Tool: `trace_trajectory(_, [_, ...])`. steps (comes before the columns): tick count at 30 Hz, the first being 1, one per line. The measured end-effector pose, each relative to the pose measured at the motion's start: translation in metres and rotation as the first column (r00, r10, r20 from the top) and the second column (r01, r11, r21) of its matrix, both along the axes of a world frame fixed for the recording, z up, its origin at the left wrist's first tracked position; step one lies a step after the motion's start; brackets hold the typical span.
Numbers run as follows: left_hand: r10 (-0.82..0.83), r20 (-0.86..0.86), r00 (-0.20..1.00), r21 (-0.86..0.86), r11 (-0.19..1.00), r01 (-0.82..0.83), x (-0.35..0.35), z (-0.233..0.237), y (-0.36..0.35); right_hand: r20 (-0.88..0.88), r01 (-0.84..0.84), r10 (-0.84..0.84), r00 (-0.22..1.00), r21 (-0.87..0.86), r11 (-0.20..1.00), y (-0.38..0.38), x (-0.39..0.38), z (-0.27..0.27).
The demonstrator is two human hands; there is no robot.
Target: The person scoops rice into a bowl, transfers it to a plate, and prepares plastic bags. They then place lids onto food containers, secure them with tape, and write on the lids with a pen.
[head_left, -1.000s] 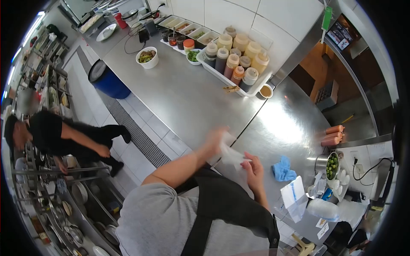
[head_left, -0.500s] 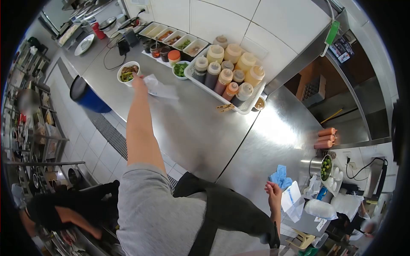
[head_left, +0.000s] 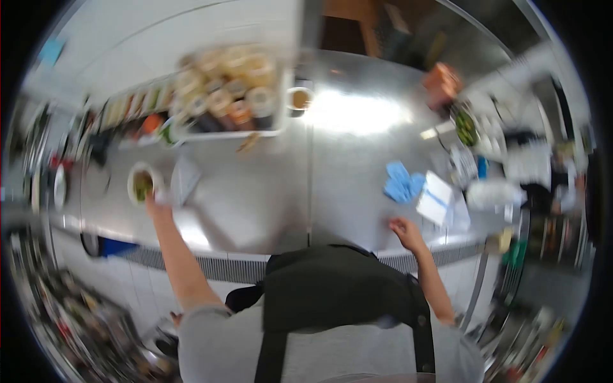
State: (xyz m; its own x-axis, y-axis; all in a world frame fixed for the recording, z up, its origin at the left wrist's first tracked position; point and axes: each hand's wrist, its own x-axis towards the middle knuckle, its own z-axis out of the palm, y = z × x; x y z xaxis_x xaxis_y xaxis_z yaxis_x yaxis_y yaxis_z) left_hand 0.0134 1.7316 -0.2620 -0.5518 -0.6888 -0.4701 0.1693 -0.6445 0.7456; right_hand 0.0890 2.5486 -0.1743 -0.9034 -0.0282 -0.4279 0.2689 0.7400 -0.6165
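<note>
While reaching well out with the left hand (head_left: 156,203), meets the near right side of a white bowl (head_left: 132,185) on the tabletop (head_left: 255,210). Cannot tell through the blur between a grip on the rim and a mere touch. Stands upright, just beyond that hand and slightly to its left. Looks round and pale, with a fairly thick white rim around green and brownish food (head_left: 142,182), too smeared to make out piece by piece. Just beyond the same hand and to its right, a thin whitish sheet (head_left: 185,180), roughly triangular in outline. Farther off from there, a white tray (head_left: 211,136) of squeeze bottles (head_left: 233,108). Holds the right hand (head_left: 402,230) loosely curled and free, near the tabletop's front edge. Just beyond it, a crumpled blue cloth (head_left: 401,185); to its upper right, a white packet (head_left: 436,195) with a blue stripe.
</note>
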Motion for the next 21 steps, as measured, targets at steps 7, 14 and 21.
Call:
trace_trajectory(7, [-0.51, 0.118, 0.852, 0.002, 0.858, 0.513, 0.089, 0.032, 0.259, -0.139, 0.022, -0.037, 0.99, -0.106, 0.994, -0.023, 0.015, -0.013])
trace_trajectory(14, [-0.747, 0.215, 0.628, 0.174, 0.663, 0.729, 0.071, 0.055, 0.427, -0.325, -0.151, 0.071, 0.943, -0.23, 0.961, -0.059, 0.014, -0.028])
trace_trajectory(21, [-0.899, 0.296, 0.324, 0.019, 0.345, 0.939, 0.069, 0.103, 0.52, -0.384, 0.123, -0.275, 0.881, -0.376, 0.918, 0.022, 0.101, -0.012])
